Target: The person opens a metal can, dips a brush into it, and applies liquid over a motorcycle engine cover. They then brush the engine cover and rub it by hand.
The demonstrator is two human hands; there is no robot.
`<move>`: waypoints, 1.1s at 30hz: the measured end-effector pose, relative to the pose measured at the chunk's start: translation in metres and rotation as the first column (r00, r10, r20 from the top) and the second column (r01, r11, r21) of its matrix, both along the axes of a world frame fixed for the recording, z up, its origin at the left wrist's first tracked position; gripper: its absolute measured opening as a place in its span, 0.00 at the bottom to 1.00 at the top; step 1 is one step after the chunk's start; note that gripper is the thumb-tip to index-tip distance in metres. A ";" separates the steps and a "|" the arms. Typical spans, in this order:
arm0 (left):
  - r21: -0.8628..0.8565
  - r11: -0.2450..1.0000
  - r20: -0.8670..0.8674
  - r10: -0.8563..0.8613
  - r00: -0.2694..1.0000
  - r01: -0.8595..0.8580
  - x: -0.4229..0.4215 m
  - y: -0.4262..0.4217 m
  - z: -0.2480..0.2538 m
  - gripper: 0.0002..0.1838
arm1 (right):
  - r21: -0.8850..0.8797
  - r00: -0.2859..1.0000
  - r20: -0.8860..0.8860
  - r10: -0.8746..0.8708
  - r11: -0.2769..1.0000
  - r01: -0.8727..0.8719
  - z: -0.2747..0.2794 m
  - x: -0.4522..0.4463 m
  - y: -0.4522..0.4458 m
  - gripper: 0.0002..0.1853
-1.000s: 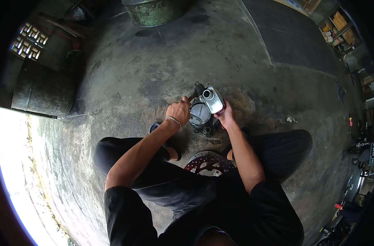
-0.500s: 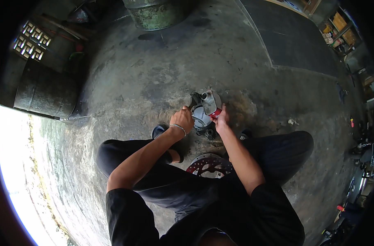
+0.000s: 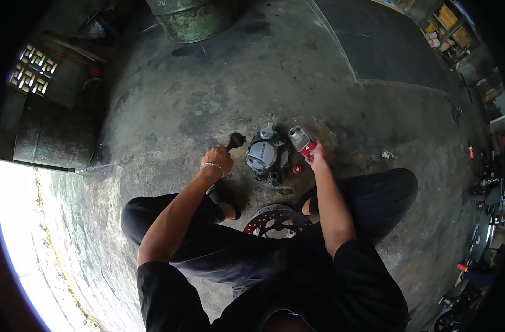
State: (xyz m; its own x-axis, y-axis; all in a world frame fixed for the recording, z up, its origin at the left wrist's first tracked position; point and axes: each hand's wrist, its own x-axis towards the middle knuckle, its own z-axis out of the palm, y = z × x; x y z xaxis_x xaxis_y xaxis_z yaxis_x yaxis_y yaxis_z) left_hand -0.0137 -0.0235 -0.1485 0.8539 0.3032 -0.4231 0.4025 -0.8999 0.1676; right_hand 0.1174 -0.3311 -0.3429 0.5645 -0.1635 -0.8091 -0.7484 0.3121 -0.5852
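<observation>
My left hand (image 3: 217, 159) is closed around the handle of a dark brush (image 3: 237, 140), its wide head pointing away from me above the floor. In my right hand (image 3: 317, 156) is a metal can (image 3: 300, 136) with a red label, tilted, its spout facing forward and left. Between both hands a round engine cover (image 3: 262, 154) lettered HONDA sits on the concrete, with dark metal parts around it. A small red cap (image 3: 298, 169) lies just right of the cover. The fingers of both hands are partly hidden behind what they hold.
A drilled brake disc (image 3: 276, 222) lies on the floor between my legs. Ahead stands a green drum (image 3: 192, 22), and another dark drum (image 3: 53, 133) is at the left. A dark mat (image 3: 388, 50) covers the floor at the upper right. Motorcycle parts (image 3: 487, 207) line the right side.
My left hand has moved left with the brush, off the engine cover. My right hand has carried the can to the right, so the cover and the red cap now show.
</observation>
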 end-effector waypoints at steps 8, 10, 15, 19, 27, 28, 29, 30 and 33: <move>0.014 0.991 -0.142 -0.129 0.981 0.132 -0.006 -0.016 -0.014 0.14 | -0.114 0.956 -0.285 0.074 0.987 -0.110 -0.012 -0.029 -0.050 0.21; 0.015 0.990 -0.151 -0.139 0.979 0.143 -0.005 -0.019 -0.010 0.14 | -0.104 0.967 -0.253 -0.009 0.994 -0.018 -0.019 -0.033 -0.054 0.23; 0.020 0.994 -0.122 -0.108 0.987 0.111 -0.001 -0.016 -0.010 0.15 | -0.291 0.979 -0.193 -0.063 0.957 0.004 -0.006 -0.029 -0.053 0.27; 0.010 0.989 -0.105 -0.145 0.984 0.146 0.002 -0.018 -0.008 0.15 | -0.628 0.988 -0.141 0.057 0.766 -0.134 -0.057 -0.020 -0.085 0.31; -0.113 0.986 0.053 -0.120 0.991 0.125 0.010 -0.023 -0.014 0.15 | -0.922 0.925 0.379 0.044 -0.065 0.381 -0.006 -0.013 -0.055 0.16; -0.189 0.976 0.109 -0.091 0.990 0.111 0.012 -0.023 -0.019 0.15 | -0.900 0.896 0.427 0.123 0.158 0.407 0.019 -0.015 -0.033 0.17; -0.268 0.958 0.161 -0.058 0.985 0.100 0.013 -0.024 -0.024 0.15 | -0.840 0.855 0.484 0.187 0.374 0.393 0.043 -0.019 -0.005 0.17; -0.344 0.934 0.211 -0.022 0.977 0.096 0.015 -0.025 -0.028 0.15 | -0.869 0.856 0.372 0.359 0.460 0.185 0.041 -0.020 0.018 0.22; -0.346 0.889 0.341 -0.179 0.923 0.300 0.021 -0.022 -0.044 0.15 | -0.236 0.772 0.322 0.548 0.836 -0.495 0.103 -0.053 0.100 0.30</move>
State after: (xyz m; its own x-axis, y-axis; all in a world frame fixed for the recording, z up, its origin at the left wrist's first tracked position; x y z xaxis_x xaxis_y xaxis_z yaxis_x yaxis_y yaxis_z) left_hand 0.0078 -0.0454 -0.1925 0.9810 -0.0616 -0.1840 0.0614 -0.8012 0.5953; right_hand 0.0642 -0.2306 -0.2398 0.8392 0.1549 -0.5212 -0.4988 -0.1622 -0.8514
